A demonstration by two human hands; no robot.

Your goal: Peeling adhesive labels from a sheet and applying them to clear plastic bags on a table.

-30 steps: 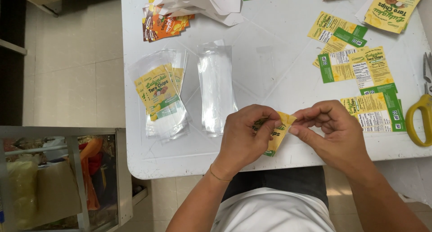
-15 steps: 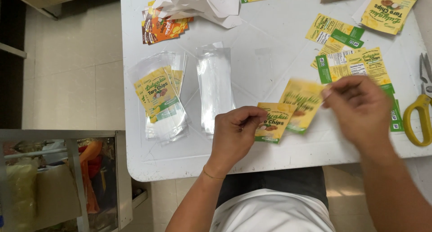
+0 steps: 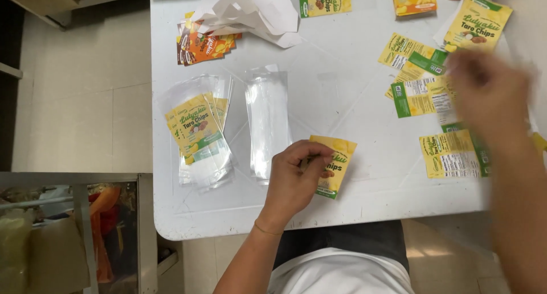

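Note:
My left hand [image 3: 293,180] pinches a yellow printed label [image 3: 337,163] flat against the white table [image 3: 353,72] near its front edge. My right hand [image 3: 490,92] is blurred by motion over the loose yellow and green labels [image 3: 419,94] at the right. I cannot make out whether it holds one. Another label [image 3: 450,154] lies face down below that hand. A stack of empty clear bags [image 3: 266,120] lies just left of my left hand. Further left are clear bags with yellow labels inside [image 3: 196,134].
Orange labels [image 3: 202,43] and crumpled white paper [image 3: 250,12] lie at the back of the table. More yellow labels [image 3: 476,23] sit at the back right. A yellow scissor handle [image 3: 538,140] peeks out at the right edge. A shelf unit [image 3: 68,231] stands on the floor at lower left.
The two hands came apart, each with one of two separated labels. My right hand has swept up and to the right over the label pile. My left hand stays put with its label.

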